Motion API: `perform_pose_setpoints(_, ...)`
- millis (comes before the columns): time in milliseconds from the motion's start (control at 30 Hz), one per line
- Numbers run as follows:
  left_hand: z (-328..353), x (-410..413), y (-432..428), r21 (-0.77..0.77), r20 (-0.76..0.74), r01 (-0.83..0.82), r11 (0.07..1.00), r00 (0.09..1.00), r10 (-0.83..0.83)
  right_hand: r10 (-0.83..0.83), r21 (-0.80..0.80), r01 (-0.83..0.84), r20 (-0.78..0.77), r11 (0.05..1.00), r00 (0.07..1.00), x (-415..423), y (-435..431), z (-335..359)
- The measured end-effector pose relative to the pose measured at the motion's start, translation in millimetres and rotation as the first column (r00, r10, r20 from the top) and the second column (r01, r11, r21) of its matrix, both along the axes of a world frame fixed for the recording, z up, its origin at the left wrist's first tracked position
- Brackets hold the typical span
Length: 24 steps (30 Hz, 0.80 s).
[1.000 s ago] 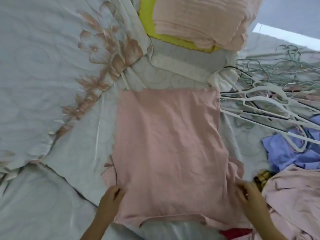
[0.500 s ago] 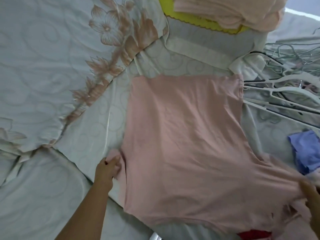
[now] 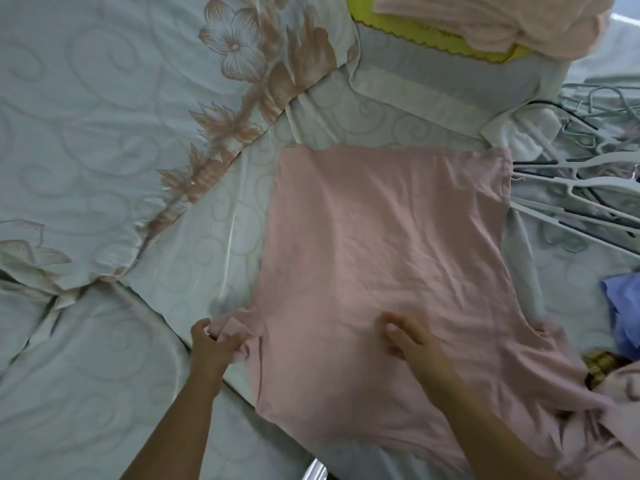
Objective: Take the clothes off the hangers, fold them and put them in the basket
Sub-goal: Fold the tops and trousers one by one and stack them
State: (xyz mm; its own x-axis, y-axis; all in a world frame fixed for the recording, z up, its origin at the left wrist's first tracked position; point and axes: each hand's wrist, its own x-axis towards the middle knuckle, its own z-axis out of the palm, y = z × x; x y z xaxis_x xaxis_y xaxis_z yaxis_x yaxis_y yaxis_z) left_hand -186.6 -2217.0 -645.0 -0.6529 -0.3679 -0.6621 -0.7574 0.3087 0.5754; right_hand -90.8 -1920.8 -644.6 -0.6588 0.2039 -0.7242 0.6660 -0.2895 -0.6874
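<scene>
A pink T-shirt [image 3: 388,244] lies spread flat on the bed, its hem toward the pillows. My left hand [image 3: 213,344] grips the shirt's left sleeve at the near left corner, fingers curled round bunched cloth. My right hand [image 3: 405,336] rests on the middle of the shirt near its lower part, fingers pressing the fabric. The yellow basket [image 3: 433,39] stands at the top, holding folded pink clothes [image 3: 485,19]. The shirt's right sleeve trails off toward the lower right.
A pile of white and grey hangers [image 3: 588,188] lies at the right edge. A blue garment [image 3: 623,313] and another pink garment [image 3: 616,386] sit at the lower right. A floral quilt [image 3: 138,133] covers the left of the bed.
My right hand left the right sleeve and came onto the middle of the shirt. My left hand stays at the left sleeve, now holding its cloth bunched. The camera moved closer.
</scene>
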Motion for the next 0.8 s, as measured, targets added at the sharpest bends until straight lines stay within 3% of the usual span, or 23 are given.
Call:
perform_pose_setpoints(67, 2, 1, -19, -0.027, -0.021, -0.01, 1.0, 1.0, 0.01, 0.004, -0.027, -0.004, 0.02, 1.0, 1.0, 0, -4, -5)
perform_pose_setpoints(167, 7, 3, -54, -0.112, -0.042, 0.002, 0.994, 0.999, -0.007, -0.205, -0.136, 0.201, -0.013, 0.97, 0.979, 14, 23, -12)
perform_pose_setpoints(267, 5, 7, -67, -0.024, -0.006, -0.116, 0.993, 0.993, 0.116, -0.392, -0.249, 0.382, 0.013, 0.89, 0.92, 31, 74, -8)
perform_pose_setpoints(300, 5, 9, -68, -0.034, 0.004, -0.134, 0.99, 0.991, 0.135, -0.362, -0.224, 0.339, -0.07, 0.914, 0.93, 43, 88, -12)
perform_pose_setpoints(333, 4, 10, -68, -0.033, -0.009, -0.152, 0.988, 0.988, 0.152, -0.458, -0.171, 0.44, -0.085, 0.881, 0.885, 55, 108, -23)
perform_pose_setpoints(400, 6, 13, -59, 0.031, -0.032, -0.238, 0.971, 0.97, 0.239, -0.536, -0.229, 0.51, -0.07, 0.829, 0.841, 69, 121, -24)
perform_pose_setpoints(467, 3, 13, -49, 0.124, 0.003, -0.277, 0.953, 0.96, 0.278, -0.485, -0.232, 0.455, -0.09, 0.86, 0.87, 57, 127, -11)
perform_pose_setpoints(500, -1, 13, -46, 0.093, 0.03, -0.231, 0.968, 0.973, 0.229, -0.456, -0.208, 0.43, -0.093, 0.878, 0.885, 48, 119, -7)
perform_pose_setpoints(567, -9, 10, -41, -0.119, 0.044, -0.114, 0.986, 0.992, 0.12, -0.43, -0.084, 0.424, -0.084, 0.902, 0.899, 36, 95, -11)
perform_pose_setpoints(600, -11, 10, -38, -0.215, 0.061, -0.089, 0.973, 0.993, 0.104, -0.388, -0.08, 0.383, -0.062, 0.92, 0.92, 29, 76, -9)
perform_pose_setpoints(633, -12, 10, -37, -0.214, 0.065, -0.105, 0.971, 0.99, 0.122, -0.317, -0.132, 0.311, -0.034, 0.941, 0.948, 21, 53, -2)
perform_pose_setpoints(733, 0, 6, -30, -0.031, 0.052, -0.179, 0.983, 0.982, 0.18, -0.113, -0.242, 0.114, 0.017, 0.964, 0.993, 7, 8, -1)
perform_pose_setpoints(800, 16, 5, -21, 0.101, -0.061, -0.187, 0.977, 0.979, 0.194, -0.042, -0.246, 0.049, 0.037, 0.968, 0.998, 2, -17, 0)
